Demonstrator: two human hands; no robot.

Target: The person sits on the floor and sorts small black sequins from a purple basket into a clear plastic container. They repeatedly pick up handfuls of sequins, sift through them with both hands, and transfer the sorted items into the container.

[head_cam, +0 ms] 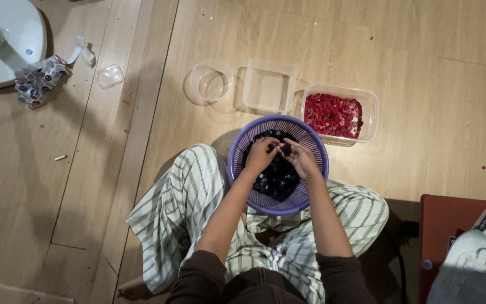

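Note:
I sit cross-legged on a wooden floor with a purple ribbed basket [310, 141] between my knees. It holds a heap of dark buttons [277, 177]. My left hand [261, 155] and my right hand [301, 159] are both inside the basket, fingertips meeting over the heap and pinching at dark buttons. What each finger grips is too small to tell apart.
Beyond the basket stand a clear rectangular tub of red buttons [333, 115], an empty clear square tub [269, 85] and an empty clear round tub [211, 81]. A white stand base [7, 39] and crumpled wrapper [39, 81] lie far left. A dark red box [451, 225] sits at right.

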